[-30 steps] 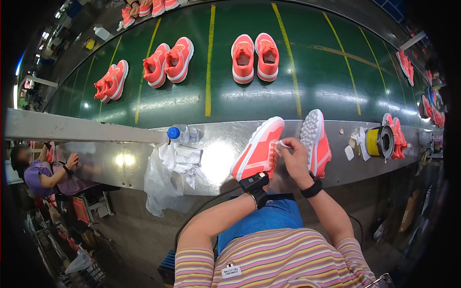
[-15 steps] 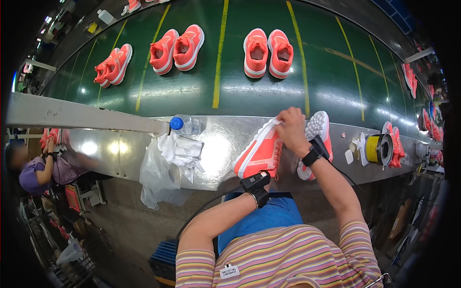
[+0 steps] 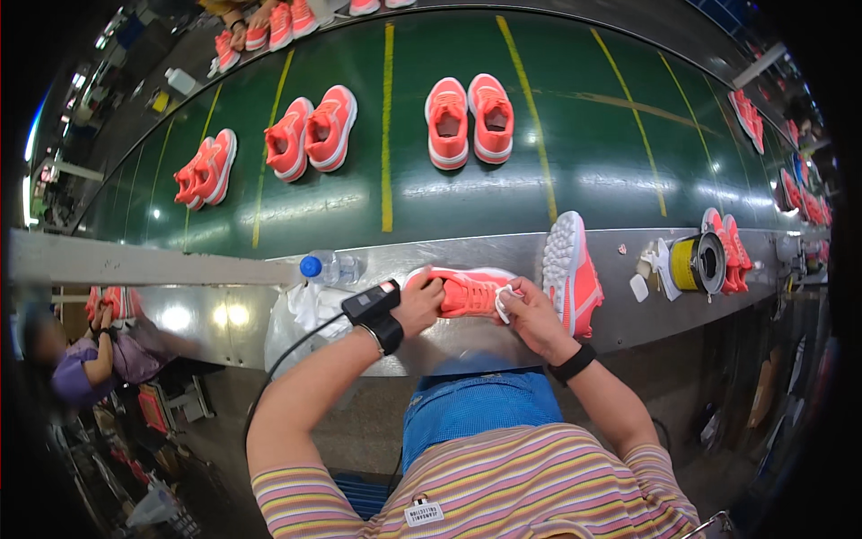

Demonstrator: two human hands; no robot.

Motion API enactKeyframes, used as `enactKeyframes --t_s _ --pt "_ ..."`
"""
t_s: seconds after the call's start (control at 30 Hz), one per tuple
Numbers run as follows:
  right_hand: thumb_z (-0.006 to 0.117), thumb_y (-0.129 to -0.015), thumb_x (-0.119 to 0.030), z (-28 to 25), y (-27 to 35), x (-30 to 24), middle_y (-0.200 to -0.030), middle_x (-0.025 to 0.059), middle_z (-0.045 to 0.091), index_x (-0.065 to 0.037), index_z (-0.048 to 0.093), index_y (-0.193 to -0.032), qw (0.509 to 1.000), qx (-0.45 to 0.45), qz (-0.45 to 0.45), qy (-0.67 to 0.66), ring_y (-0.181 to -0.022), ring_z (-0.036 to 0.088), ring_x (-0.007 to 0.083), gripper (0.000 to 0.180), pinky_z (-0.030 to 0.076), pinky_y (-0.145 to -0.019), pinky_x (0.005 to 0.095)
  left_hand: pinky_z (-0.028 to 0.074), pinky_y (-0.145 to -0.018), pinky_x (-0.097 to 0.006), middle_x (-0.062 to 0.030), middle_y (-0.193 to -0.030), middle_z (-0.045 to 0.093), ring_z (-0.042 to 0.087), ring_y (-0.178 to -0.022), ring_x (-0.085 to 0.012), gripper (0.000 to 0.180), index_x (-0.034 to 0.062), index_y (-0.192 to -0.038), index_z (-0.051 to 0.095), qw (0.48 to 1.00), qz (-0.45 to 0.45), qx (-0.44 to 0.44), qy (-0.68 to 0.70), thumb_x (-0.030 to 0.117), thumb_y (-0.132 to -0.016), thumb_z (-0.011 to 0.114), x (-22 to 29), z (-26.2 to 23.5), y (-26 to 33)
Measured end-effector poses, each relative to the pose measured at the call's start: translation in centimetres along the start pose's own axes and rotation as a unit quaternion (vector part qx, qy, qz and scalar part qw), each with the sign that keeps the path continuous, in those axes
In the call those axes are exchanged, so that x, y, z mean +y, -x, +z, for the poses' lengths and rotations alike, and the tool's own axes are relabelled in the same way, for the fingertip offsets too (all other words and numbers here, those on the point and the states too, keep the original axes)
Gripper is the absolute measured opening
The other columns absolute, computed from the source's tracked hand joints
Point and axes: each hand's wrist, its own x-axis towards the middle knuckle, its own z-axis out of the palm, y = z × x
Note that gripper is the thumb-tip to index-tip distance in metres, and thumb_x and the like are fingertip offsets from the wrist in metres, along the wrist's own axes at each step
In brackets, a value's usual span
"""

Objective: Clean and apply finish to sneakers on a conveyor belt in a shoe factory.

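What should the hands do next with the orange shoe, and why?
Probably rub the white cloth a little further along the shoe. The left hand steadies it on the metal ledge, and the right hand presses the cloth against its side.

Single head view, looking steeply down, close over workbench (image 3: 628,323)

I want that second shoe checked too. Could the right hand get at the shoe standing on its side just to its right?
Probably yes: the tipped shoe stands right beside the right hand with nothing between, though that hand holds a white cloth.
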Motion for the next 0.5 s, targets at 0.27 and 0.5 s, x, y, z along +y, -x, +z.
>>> enactKeyframes --t_s 0.27,0.5 --pt "0.058 -0.085 -0.003 -1.3 3.8 -0.9 -0.088 0.0027 0.056 -0.007 0.051 -0.101 0.972 0.009 0.011 -0.236 -0.070 0.057 0.0113 0.017 0.051 -0.067 0.0254 0.044 -0.077 -0.044 -0.0166 -0.088 0.061 0.057 -0.085 -0.0338 0.035 -0.0014 -0.094 0.059 0.872 -0.325 0.099 0.352 0.026 -0.073 0.065 2.1 -5.2 -0.1" --pt "0.056 -0.084 0.001 -0.9 4.7 -0.7 -0.090 0.0036 0.057 -0.004 0.056 -0.097 0.980 0.050 -0.043 -0.190 -0.074 0.058 0.0106 0.014 0.052 -0.071 0.0265 0.048 -0.074 -0.033 -0.0142 -0.091 0.064 0.062 -0.082 -0.0253 0.024 0.0003 -0.092 0.061 0.728 -0.417 0.146 0.525 0.018 -0.078 0.066 4.3 -4.2 -1.6"
